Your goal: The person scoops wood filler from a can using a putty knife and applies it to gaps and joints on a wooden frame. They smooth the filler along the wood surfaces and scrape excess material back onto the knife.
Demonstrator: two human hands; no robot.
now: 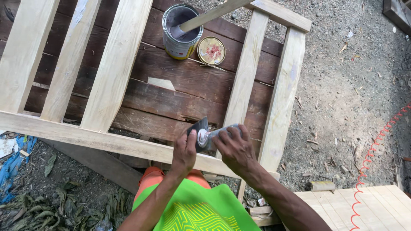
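Note:
My left hand (184, 153) grips a dark flat scraper blade (198, 127) that points up. My right hand (234, 148) holds a second grey scraper (221, 131) pressed against the first. A pale pinkish blob of filler (202, 137) sits where the two blades meet. Both hands hover just over the front rail of a pale wooden slatted frame (107, 141). Farther away an open tin of grey filler (180, 31) stands on dark planks with a wooden stick (214, 14) leaning in it. Its round lid (211, 50) lies beside it.
The frame's upright slats (115, 64) run away from me over dark brown planks (180, 94). Gravel ground (351, 85) lies to the right, crossed by a red coiled hose (371, 157). A pale board panel (368, 207) sits at the lower right. Dry leaves (55, 209) and blue plastic (13, 164) lie at the left.

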